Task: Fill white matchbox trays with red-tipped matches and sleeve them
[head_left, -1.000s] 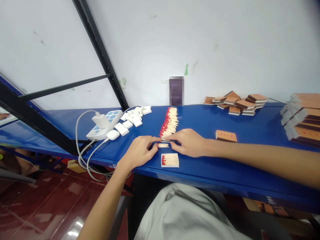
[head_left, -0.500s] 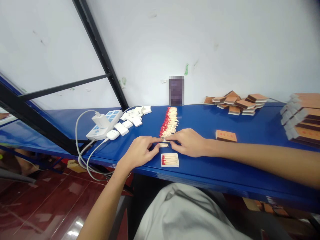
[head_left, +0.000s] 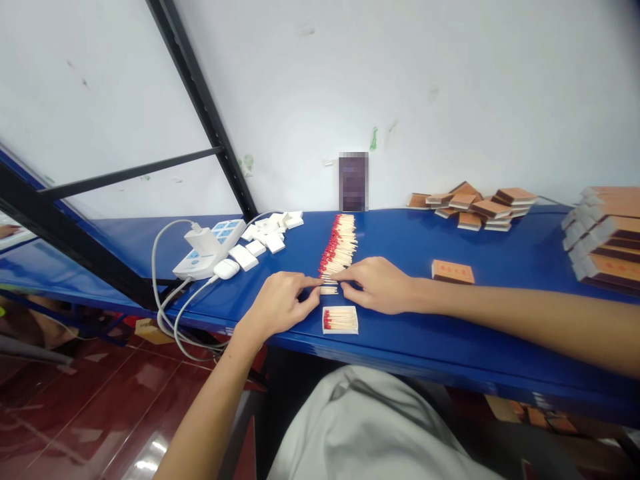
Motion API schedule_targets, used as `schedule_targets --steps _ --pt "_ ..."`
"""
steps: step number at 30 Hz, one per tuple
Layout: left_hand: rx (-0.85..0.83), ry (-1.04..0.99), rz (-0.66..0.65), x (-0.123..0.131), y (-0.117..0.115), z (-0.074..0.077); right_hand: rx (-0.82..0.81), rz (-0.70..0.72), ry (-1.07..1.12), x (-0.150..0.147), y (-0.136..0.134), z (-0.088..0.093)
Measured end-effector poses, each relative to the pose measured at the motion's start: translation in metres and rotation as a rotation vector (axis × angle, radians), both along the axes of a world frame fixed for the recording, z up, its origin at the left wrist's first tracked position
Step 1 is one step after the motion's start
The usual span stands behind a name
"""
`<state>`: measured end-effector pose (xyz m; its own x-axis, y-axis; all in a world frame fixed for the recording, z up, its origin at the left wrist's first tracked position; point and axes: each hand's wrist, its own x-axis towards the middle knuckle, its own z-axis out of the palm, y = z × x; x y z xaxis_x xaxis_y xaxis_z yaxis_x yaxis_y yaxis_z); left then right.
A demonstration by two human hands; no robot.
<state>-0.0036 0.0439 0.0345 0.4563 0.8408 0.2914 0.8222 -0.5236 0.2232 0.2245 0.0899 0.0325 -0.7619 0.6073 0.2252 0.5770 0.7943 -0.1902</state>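
Red-headed matches (head_left: 341, 243) lie in a long, slanting row on the blue table, heads to the left. At the near end of this row, my left hand (head_left: 285, 303) has its index finger stretched to the head side, the thumb apart from it. From the other side, my right hand (head_left: 377, 285) reaches the stick ends with its index finger, thumb also spread. A few matches (head_left: 329, 291) lie separately between the two thumbs; their heads are hidden by my left thumb. Just nearer to me is a white matchbox tray (head_left: 356, 321) with matches lying in it.
White empty trays (head_left: 270, 233) are heaped at left beside a power strip (head_left: 227, 232) with cables and a white case (head_left: 227, 269). One orange matchbox (head_left: 452, 272) lies right of centre. More matchboxes (head_left: 493, 208) are piled behind, with stacked matchboxes (head_left: 607, 240) at far right.
Both hands stay almost where they were, index fingers at the near end of the match row. Only a very slight shift of the view shows.
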Motion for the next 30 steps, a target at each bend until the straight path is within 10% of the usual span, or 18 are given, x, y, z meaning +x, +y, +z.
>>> schedule_targets --steps 30 --pt "-0.073 -0.093 0.028 -0.0007 0.0016 0.0003 -0.019 0.067 0.059 0.0020 0.0032 -0.0018"
